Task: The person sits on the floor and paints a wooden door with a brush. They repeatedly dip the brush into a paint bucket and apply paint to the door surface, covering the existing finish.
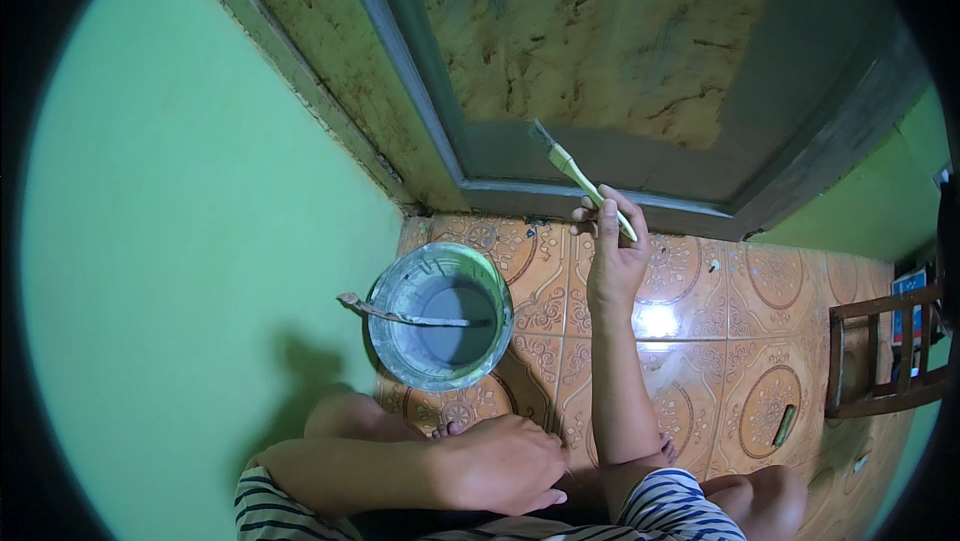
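My right hand [619, 241] grips a paintbrush [574, 167] by its pale handle. The brush's bristles are at the lower part of a door panel [600, 53]; whether they touch it is hard to tell. Dark grey paint covers the panel's edges, and its middle is bare brownish-yellow with dark marks. Over my lap rests my left hand [502, 462], its back up and fingers mostly hidden. A bucket [386, 349] in front of me holds grey paint [450, 308]. A stick [390, 316] leans across the bucket, one end in the paint and the other past the rim.
A green wall [187, 203] rises close on my left. Patterned orange tiles [540, 301] cover the floor. To the right are a brown wooden chair [885, 349] and a small green object [784, 425] on the tiles. The door frame [330, 90] meets the wall.
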Demonstrator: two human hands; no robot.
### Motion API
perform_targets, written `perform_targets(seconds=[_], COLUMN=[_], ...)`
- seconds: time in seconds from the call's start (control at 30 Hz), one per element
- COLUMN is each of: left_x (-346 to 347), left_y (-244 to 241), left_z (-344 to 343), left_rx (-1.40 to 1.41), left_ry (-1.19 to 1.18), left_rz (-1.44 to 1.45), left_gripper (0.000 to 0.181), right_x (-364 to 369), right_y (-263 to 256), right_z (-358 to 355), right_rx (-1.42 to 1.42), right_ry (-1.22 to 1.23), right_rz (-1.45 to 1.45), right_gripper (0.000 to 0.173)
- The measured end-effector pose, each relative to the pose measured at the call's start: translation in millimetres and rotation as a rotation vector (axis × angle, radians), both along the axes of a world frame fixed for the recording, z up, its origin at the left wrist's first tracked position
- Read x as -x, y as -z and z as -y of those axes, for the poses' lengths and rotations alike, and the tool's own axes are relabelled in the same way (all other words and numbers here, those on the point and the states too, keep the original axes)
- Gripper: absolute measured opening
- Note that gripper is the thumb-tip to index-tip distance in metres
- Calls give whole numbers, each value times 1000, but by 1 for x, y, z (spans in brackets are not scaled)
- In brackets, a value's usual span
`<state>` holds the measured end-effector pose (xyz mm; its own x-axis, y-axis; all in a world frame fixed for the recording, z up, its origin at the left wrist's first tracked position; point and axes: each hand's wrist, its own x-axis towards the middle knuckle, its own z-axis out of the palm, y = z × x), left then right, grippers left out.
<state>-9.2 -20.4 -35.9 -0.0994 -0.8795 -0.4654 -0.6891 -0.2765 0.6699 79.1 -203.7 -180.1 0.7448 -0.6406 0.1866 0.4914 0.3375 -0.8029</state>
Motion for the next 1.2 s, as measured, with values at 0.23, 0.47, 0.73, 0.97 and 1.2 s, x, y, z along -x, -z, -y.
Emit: perform_targets(seconds=[0.23,0.47,0.73,0.97,1.2], left_x=[0,1,-3,-4,-2], left_y=[1,-2,-6,-7,-3], left_z=[3,1,9,10,6], left_rx=[-35,-37,-91,-97,-88], left_ry=[5,-2,11,7,8], left_rz=[3,8,-24,16,16], left_gripper=[45,47,49,50,51], right_x=[-5,11,-16,-8,15], right_y=[3,13,11,9,18], right_z=[11,43,2,1,60], right_rx=[332,500,854,810,412], right_ry=[254,747,507,430,779], right_rz=[-52,-182,-136,-144,-240], right_gripper=[26,29,30,32,30])
